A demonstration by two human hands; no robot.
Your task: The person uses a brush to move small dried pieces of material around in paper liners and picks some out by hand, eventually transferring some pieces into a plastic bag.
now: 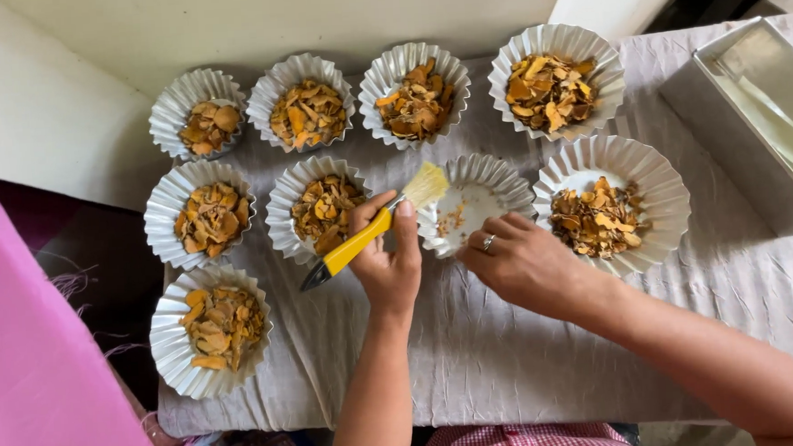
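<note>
Left hand grips a yellow-handled brush, bristles angled into the nearly empty fluted foil cup, apparently sweeping out crumbs. Right hand pinches that cup's near rim, steadying it on the cloth-covered table; filled cups surround it.

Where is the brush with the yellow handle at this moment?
In the head view, the left hand holds the brush at centre, bristles over the nearly empty fluted tray that the right hand steadies.

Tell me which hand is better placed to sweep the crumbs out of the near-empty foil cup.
Left. The left hand holds the yellow-handled brush, bristles at the near-empty foil cup rim. The right hand steadies that cup's near edge.
</note>
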